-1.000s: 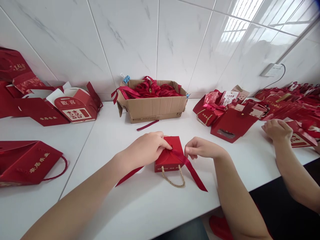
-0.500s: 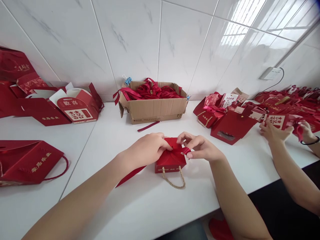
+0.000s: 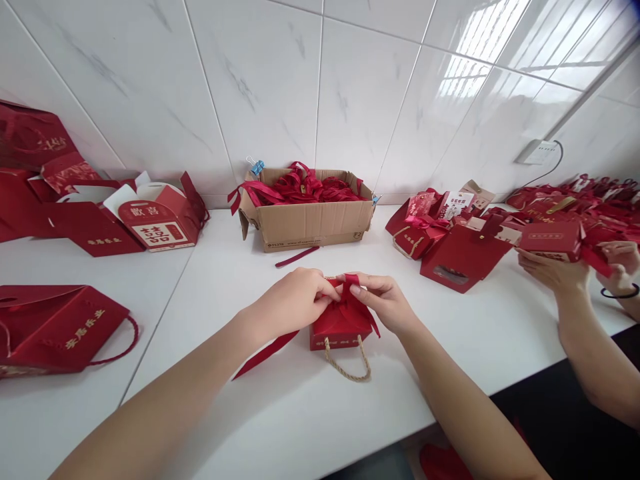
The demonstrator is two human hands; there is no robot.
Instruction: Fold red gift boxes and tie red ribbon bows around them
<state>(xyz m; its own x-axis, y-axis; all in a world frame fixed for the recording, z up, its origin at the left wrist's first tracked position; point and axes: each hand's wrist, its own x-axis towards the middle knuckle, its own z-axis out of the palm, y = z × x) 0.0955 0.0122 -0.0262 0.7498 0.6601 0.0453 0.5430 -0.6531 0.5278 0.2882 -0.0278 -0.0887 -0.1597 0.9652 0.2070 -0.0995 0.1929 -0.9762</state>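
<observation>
In front of me on the table lies a small red gift box (image 3: 336, 340) with a twisted beige rope handle (image 3: 349, 375) hanging toward me. A red ribbon (image 3: 352, 283) runs over its top, with a tail (image 3: 267, 353) trailing to the left. My left hand (image 3: 306, 297) is closed at the centre of the box top, its fingertips pinching the ribbon there. My right hand (image 3: 383, 300) pinches the ribbon just right of centre, folding it upward above the box. The ribbon's crossing point is partly hidden by my fingers.
A cardboard box (image 3: 313, 225) full of red ribbons stands by the wall, a loose ribbon strip (image 3: 297, 257) before it. Red gift boxes (image 3: 163, 223) sit at left, another (image 3: 65, 327) nearer, more (image 3: 463, 257) at right. A co-worker's hands (image 3: 555, 270) hold a red box at far right.
My right hand has moved left over the box, bringing the ribbon up into a fold beside my left fingers. The co-worker has turned their box.
</observation>
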